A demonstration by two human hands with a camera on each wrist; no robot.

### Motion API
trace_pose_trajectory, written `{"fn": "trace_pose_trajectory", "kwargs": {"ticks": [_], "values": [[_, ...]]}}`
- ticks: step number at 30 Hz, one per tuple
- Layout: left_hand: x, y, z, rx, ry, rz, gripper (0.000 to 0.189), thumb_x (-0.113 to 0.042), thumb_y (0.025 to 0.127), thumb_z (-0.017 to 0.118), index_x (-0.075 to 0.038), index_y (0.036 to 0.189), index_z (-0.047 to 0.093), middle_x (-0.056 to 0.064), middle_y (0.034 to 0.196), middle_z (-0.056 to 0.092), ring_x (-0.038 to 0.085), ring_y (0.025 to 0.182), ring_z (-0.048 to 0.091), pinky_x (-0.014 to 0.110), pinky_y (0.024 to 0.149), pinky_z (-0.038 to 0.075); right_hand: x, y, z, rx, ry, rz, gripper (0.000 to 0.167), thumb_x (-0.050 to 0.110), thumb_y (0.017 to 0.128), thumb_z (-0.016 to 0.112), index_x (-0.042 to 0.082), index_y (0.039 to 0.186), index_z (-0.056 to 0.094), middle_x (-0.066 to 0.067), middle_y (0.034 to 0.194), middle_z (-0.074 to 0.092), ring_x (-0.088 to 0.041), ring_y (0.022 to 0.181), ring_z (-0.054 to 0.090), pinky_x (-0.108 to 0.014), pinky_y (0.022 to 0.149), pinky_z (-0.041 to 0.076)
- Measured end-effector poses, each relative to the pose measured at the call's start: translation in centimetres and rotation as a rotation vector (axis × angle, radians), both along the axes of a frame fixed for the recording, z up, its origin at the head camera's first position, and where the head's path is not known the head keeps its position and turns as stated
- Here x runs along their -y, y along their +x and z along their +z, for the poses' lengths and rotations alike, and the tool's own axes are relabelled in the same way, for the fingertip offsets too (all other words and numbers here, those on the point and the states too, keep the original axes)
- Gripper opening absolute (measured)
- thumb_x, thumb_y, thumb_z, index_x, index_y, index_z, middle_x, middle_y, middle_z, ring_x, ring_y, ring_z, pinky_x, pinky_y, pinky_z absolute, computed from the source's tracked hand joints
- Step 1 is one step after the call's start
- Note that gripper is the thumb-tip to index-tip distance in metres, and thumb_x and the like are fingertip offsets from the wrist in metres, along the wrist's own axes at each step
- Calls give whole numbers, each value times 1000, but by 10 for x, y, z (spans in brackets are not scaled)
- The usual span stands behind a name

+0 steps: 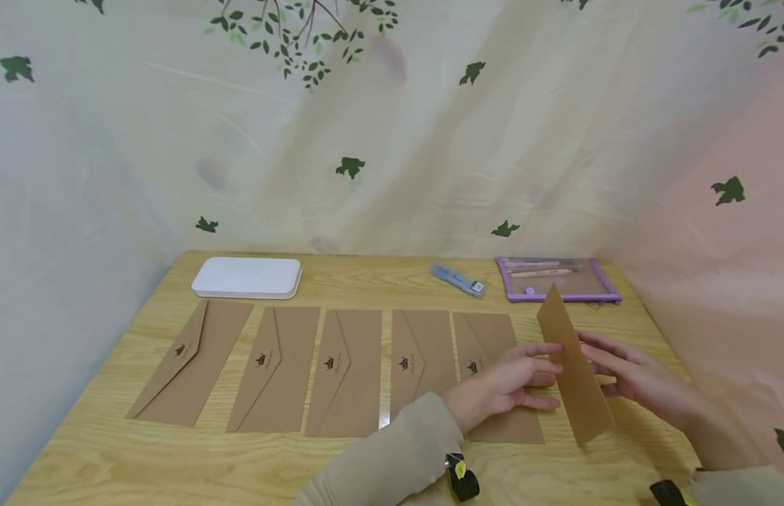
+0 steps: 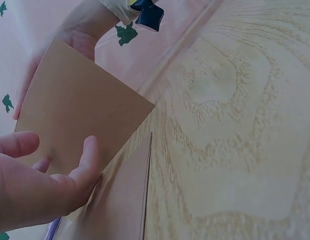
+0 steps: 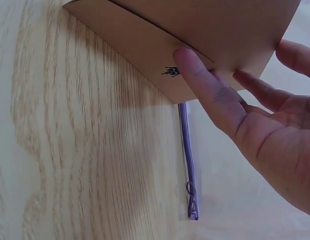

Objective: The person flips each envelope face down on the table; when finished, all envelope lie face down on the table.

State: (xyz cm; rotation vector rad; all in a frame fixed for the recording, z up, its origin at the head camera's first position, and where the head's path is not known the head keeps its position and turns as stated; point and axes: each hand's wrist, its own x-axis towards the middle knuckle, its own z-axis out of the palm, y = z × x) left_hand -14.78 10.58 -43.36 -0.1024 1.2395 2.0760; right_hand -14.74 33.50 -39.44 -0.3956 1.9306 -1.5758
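Kraft envelope [image 1: 581, 393] stands tilted up on a long side near the right end of the bench [image 1: 176, 464], its plain face toward the left hand and its flap face, with a crown print [image 3: 171, 72], toward the right. I cannot tell whether its lower edge touches the wood.

Left hand [image 1: 515, 379] rests its fingertips on the plain face, the grip wide with fingers spread; right hand [image 1: 638, 376] touches the flap face with extended fingers, its grip also loose. Between the 2 the envelope is supported.

To the left lie 5 flat envelopes [image 1: 354, 379] in a row, the rightmost partly under the left hand. Behind them are a white flat case [image 1: 246, 275], a slim blue packet [image 1: 457, 280] and a purple-edged clear zip pouch [image 1: 590, 287] with pens inside.
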Motion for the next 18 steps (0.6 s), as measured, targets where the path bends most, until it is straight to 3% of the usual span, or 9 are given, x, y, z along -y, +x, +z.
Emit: {"fn": "trace_pose_trajectory", "kwargs": {"ticks": [5,9,12,18], "values": [[-1,1,0,3,0,4,38,1,93,63,-17,125,69,13,134,56,40,130,47,65,95,50,-5,-1,-2,-12,-33,7,53,17,113,28,-4,160,12,15,139,56,-12,120,60,-37,93,57],[-1,1,0,7,5,-2,38,1,93,63,-17,126,68,12,134,56,40,131,46,65,96,50,-10,-1,-3,-13,-70,9,45,15,113,28,17,158,31,14,140,56,-12,120,60,-36,92,57],[-1,1,0,21,6,-1,38,0,93,63,-17,128,67,10,130,57,37,129,47,65,96,50,-12,-1,-4,-11,-99,14,43,13,113,27,26,152,39,14,141,57,-13,120,61,-37,92,57],[0,1,1,42,8,20,44,1,94,63,-17,134,62,11,118,58,31,121,51,64,96,50,-13,0,-4,-30,-139,5,44,9,112,27,28,149,42,11,139,59,-13,120,61,-37,91,57]]}}
